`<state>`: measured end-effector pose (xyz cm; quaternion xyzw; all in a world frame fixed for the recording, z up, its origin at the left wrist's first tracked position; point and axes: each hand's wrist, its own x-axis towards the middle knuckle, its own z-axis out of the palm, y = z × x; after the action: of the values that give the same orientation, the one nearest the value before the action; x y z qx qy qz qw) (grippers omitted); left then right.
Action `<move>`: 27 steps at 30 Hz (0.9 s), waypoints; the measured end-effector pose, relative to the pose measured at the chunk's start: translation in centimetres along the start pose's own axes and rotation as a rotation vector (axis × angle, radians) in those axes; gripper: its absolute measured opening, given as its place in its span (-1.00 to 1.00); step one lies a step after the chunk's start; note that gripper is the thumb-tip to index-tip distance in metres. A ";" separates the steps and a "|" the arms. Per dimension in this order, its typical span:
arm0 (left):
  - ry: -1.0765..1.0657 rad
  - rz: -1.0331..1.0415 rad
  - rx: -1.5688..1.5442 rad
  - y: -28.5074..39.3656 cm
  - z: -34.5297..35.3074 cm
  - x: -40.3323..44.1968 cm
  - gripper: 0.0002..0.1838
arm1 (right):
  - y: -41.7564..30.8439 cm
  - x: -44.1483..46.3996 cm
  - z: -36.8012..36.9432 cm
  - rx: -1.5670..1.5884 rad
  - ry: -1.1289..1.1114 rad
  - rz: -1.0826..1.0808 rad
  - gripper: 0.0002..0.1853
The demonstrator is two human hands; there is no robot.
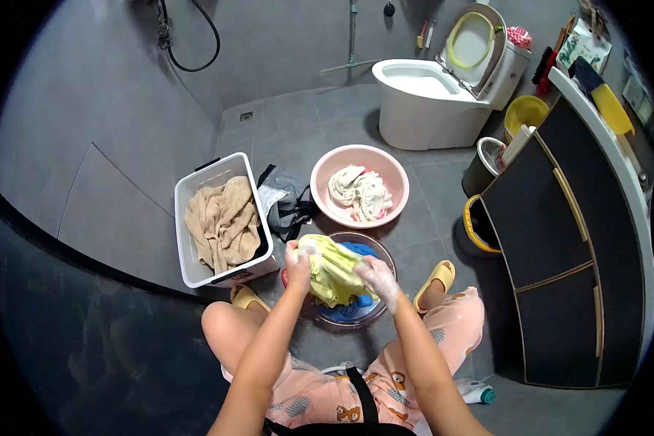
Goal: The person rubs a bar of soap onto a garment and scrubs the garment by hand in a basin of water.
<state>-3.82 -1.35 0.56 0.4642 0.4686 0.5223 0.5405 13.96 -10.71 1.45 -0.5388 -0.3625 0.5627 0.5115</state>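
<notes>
A yellow-green cloth point(332, 270) is stretched between my hands above a dark, see-through basin point(386, 256). My left hand point(298, 267) grips its left end, with some white suds near the fingers. On the right, my right hand point(378, 282), covered in foam, is closed on the other end. Blue cloth point(349, 311) lies in the basin beneath, partly hidden by the yellow-green one. Just behind stands a pink basin point(324, 206) with white cloth point(360, 192) in it.
A white bin point(184, 247) with brown cloth point(224, 221) stands at the left, beside a grey bag-like item point(287, 200). The toilet point(432, 116) is at the back, a black cabinet point(552, 247) at the right, and a bottle point(478, 393) lies low at the right.
</notes>
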 end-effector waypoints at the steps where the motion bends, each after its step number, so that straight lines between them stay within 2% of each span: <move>1: 0.048 0.206 0.054 1.6 1.2 -0.4 -0.71 | -1.1 -0.4 0.8 0.276 0.008 0.017 -0.44; 2: 0.032 0.217 -0.014 3.1 2.4 -1.6 -0.69 | -1.6 -0.5 1.5 0.551 0.016 0.033 -0.41; 4: -0.168 0.393 0.273 0.9 2.9 -2.2 -0.72 | -0.8 -0.3 2.3 0.676 0.103 0.003 -0.63; 6: -0.428 0.405 0.332 0.8 4.0 -5.5 -0.76 | -0.9 -0.7 3.3 0.663 0.212 0.074 -0.68; 7: -0.457 0.476 0.411 1.5 4.6 -6.9 -0.74 | 1.6 0.4 2.6 0.678 0.217 0.064 -0.69; 8: -0.486 0.546 0.490 2.3 5.3 -8.0 -0.71 | 3.5 0.7 2.3 0.802 0.084 0.069 -0.69; 9: -0.423 0.725 0.557 3.5 6.3 -8.8 -0.83 | 5.2 0.7 2.0 0.922 -0.050 0.075 -0.69; 11: -0.379 0.594 0.681 3.0 6.0 -7.4 -0.79 | 7.1 0.4 1.8 1.150 -0.324 0.086 -0.68; 12: -0.355 0.531 0.741 2.8 6.0 -6.4 -0.73 | 0.6 -1.6 4.6 0.931 0.122 0.286 -0.67; 13: -0.262 0.647 0.732 2.8 6.2 -5.4 -0.69 | 1.0 -1.0 5.1 0.836 0.178 0.236 -0.69; 14: -0.214 0.626 0.720 2.8 6.1 -4.8 -0.69 | 1.7 -0.3 5.3 0.740 0.234 0.190 -0.71; 16: -0.117 0.580 0.696 2.6 5.8 -3.7 -0.69 | 2.8 0.5 4.4 0.643 0.174 0.132 -0.72; 17: -0.088 0.475 0.730 1.9 5.3 -2.5 -0.72 | 3.4 0.7 4.1 0.594 0.144 0.108 -0.72; 18: -0.060 0.369 0.762 1.4 4.8 -1.2 -0.73 | 0.7 -0.1 4.6 0.488 0.161 0.110 -0.73; 19: -0.061 0.227 0.631 2.4 4.6 -0.7 -0.73 | -1.5 -0.9 4.8 0.242 0.195 0.085 -0.71; 20: -0.177 0.169 0.522 1.8 4.1 0.3 -0.64 | -2.8 -1.2 4.6 -0.006 0.226 0.057 -0.68; 22: -0.722 0.068 0.344 1.9 3.3 0.6 -0.59 | -3.5 -1.0 3.6 0.482 0.225 0.144 -0.63; 23: -0.928 -0.163 0.426 1.9 2.9 0.7 -0.48 | -3.7 -1.1 3.1 0.499 0.251 0.178 -0.60; 24: -1.005 -0.214 0.691 4.7 3.1 -0.2 -0.47 | -2.7 -0.4 2.3 0.528 0.279 0.142 -0.61; 26: -1.075 -0.360 0.789 4.5 3.2 -0.6 -0.52 | -2.1 -0.4 0.9 0.409 0.182 0.050 -0.60; 27: -1.009 -0.312 0.635 4.0 2.9 -0.8 -0.56 | -2.5 -0.7 0.3 0.428 0.119 0.058 -0.66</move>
<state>-1.50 -2.04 4.89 0.7185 0.3501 -0.0120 0.6009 14.02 -10.85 4.06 -0.4606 -0.1885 0.6082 0.6184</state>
